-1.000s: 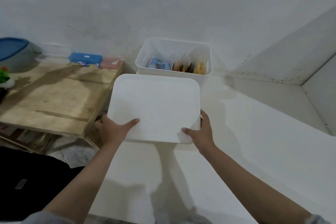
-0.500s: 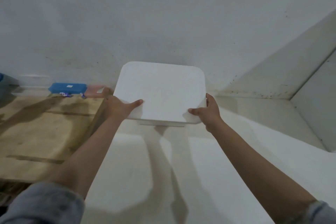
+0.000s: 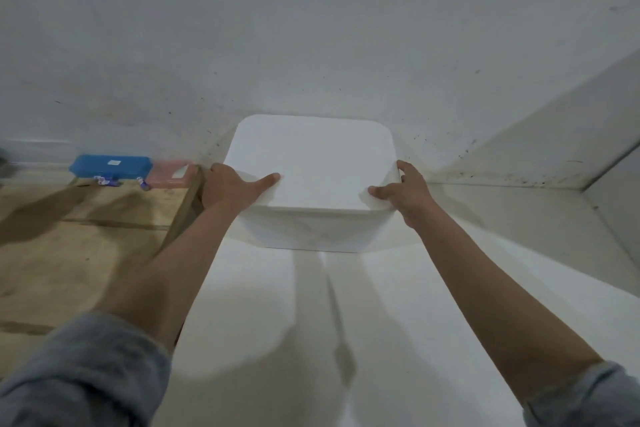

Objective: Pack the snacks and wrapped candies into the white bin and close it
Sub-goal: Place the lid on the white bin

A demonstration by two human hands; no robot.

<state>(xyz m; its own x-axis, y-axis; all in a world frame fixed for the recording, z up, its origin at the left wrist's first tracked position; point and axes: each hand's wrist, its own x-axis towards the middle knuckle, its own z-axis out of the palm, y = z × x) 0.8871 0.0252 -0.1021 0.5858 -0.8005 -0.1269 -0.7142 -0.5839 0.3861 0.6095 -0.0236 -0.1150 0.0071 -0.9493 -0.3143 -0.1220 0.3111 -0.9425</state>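
Observation:
The white lid [image 3: 313, 159] lies flat on top of the white bin [image 3: 311, 230], which stands against the back wall. My left hand [image 3: 230, 187] grips the lid's near left corner, thumb on top and fingers round the edge. My right hand [image 3: 403, 189] grips the near right corner the same way. The snacks inside the bin are hidden under the lid.
A low wooden table [image 3: 86, 243] stands to the left, its edge next to my left forearm. On its far side lie a blue case [image 3: 110, 166] and a pink case [image 3: 171, 175]. The bin rests on a white surface [image 3: 311, 322] that meets a wall ledge at the right.
Both hands carried the lid forward from in front of the open bin and set it down onto the bin. The snacks are no longer visible.

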